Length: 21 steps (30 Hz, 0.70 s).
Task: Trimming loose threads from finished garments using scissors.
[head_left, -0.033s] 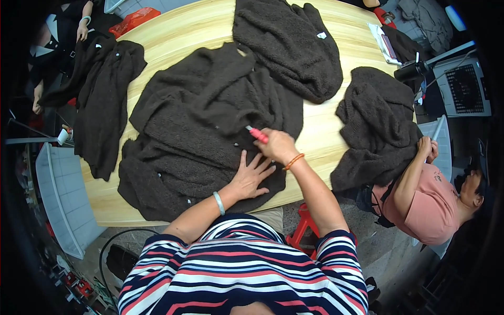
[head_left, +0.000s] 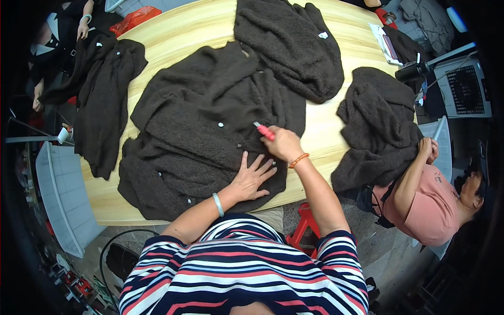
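A large dark brown knitted garment [head_left: 184, 110] lies rumpled on the light wooden table in front of me, with small pale spots like buttons along it. My left hand [head_left: 250, 181] rests flat on its near part, fingers spread. My right hand [head_left: 286, 144] is closed around a small red-handled tool [head_left: 266, 132] with a short metal tip. That tip points to the upper left, over the garment just beyond my left hand. I cannot make out the tool's exact kind. A small white spot [head_left: 221, 125] shows on the cloth left of the tip.
Further dark knitted garments lie at the far side [head_left: 294, 52], on the right [head_left: 375, 126] and over the left edge [head_left: 105, 105]. A person in a pink shirt [head_left: 430, 205] sits at the right; another person's hand [head_left: 83, 29] is at the upper left. A red stool [head_left: 304, 228] stands below the table edge.
My right hand has shifted slightly right with the red-handled tool. The white spot on the cloth now shows more plainly. My left hand stays nearly in place.
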### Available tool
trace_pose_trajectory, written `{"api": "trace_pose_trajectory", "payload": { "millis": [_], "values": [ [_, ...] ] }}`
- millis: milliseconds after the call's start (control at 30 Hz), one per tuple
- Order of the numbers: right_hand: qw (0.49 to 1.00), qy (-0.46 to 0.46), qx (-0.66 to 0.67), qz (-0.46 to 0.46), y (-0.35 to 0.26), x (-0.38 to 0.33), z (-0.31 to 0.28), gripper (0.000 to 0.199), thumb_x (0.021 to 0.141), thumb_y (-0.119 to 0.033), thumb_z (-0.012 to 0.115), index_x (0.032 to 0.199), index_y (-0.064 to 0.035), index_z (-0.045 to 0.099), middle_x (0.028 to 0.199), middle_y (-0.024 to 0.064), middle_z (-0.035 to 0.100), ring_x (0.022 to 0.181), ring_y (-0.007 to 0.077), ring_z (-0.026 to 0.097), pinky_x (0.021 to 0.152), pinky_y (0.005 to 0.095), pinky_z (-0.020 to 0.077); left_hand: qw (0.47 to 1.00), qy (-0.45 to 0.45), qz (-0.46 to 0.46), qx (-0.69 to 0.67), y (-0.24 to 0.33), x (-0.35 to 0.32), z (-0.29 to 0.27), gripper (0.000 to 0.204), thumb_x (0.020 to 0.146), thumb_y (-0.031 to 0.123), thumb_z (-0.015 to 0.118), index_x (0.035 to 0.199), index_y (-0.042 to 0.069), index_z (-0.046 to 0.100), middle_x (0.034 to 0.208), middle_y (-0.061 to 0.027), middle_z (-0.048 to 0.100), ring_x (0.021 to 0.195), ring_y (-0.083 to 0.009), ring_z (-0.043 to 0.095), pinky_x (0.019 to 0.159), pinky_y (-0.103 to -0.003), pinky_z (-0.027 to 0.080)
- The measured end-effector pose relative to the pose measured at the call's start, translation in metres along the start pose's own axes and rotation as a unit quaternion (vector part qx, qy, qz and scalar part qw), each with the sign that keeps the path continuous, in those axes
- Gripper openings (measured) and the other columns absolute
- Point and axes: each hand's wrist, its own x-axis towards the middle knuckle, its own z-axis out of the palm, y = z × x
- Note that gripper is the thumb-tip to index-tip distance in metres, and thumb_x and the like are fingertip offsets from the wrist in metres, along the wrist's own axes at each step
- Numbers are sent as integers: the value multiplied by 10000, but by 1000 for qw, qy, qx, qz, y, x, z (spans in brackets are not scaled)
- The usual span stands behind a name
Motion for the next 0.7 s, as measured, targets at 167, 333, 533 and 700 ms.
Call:
{"api": "trace_pose_trajectory", "payload": {
  "millis": [167, 333, 533, 700],
  "values": [
    [999, 9, -6, 43, 46, -22, -11, 289, 875, -365, 611, 986, -99, 639, 886, 214, 679, 879, 414, 648, 784, 488, 508, 968, 221, -34, -113, -8, -14, -21, 659, 795, 269, 720, 1367, 60, 468, 1427, -193, 428, 1350, -376, 373, 1121, -510, 274],
    [999, -3, -17, 49, 53, -52, -15, 280, 890, -363, 600, 982, -99, 621, 843, 230, 665, 847, 425, 643, 767, 491, 504, 959, 216, -180, 29, -34, -7, -22, 612, 828, 310, 689, 1350, 60, 493, 1483, -219, 330, 1351, -454, 305, 1117, -562, 236],
    [998, -23, -50, -10, 37, -108, -32, 238, 887, -334, 612, 948, -105, 633, 721, 203, 652, 716, 393, 656, 672, 479, 516, 972, 157, -168, 52, -38, -8, -9, 573, 847, 369, 659, 1339, 113, 515, 1489, -155, 339, 1350, -455, 286, 1099, -627, 200],
    [991, -51, -65, -105, 13, -114, -24, 228, 869, -316, 643, 850, -90, 621, 630, 188, 628, 638, 359, 657, 606, 448, 519, 976, 134, -171, 23, -40, -8, -6, 445, 846, 386, 649, 1199, 118, 617, 1313, -108, 493, 1249, -404, 395, 1086, -654, 200]
  ]
}}
